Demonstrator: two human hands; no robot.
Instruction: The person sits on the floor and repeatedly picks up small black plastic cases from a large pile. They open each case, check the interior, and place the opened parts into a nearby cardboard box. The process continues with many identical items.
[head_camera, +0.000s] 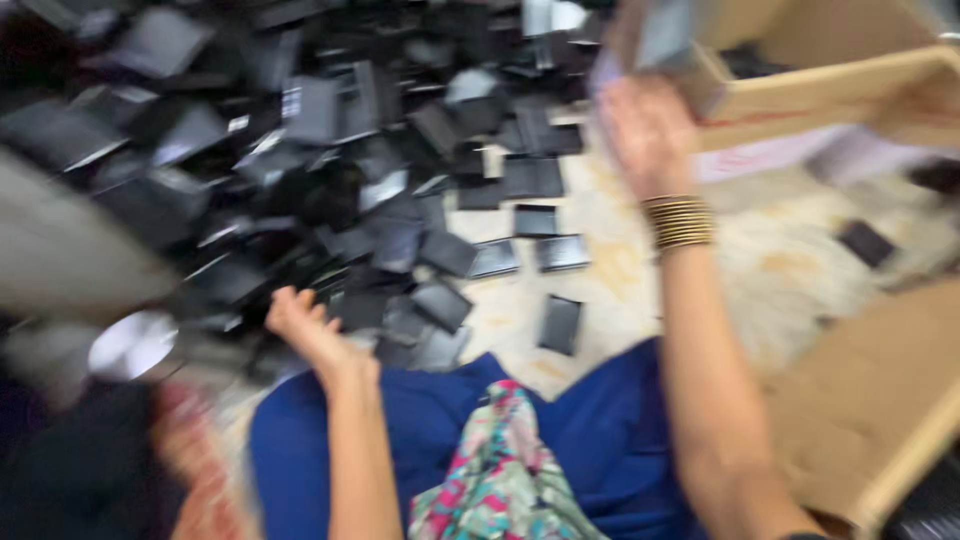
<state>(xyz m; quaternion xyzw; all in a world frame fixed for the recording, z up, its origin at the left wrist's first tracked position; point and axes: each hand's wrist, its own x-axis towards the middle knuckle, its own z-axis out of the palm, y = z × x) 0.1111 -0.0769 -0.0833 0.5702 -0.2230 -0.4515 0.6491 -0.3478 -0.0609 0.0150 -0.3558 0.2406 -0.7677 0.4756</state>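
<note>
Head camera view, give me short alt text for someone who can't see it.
Blurred view down at a person seated on the floor: the right hand, gold bangles on its wrist, reaches up to a cardboard box, while the left hand touches the edge of a big pile of flat black cases.

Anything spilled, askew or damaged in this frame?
The black flat cases lie in a loose heap on the floor, with strays scattered toward the cardboard box. No damage is discernible; the frame is motion-blurred. Left hand is at the heap's edge, right hand by the box.
</note>
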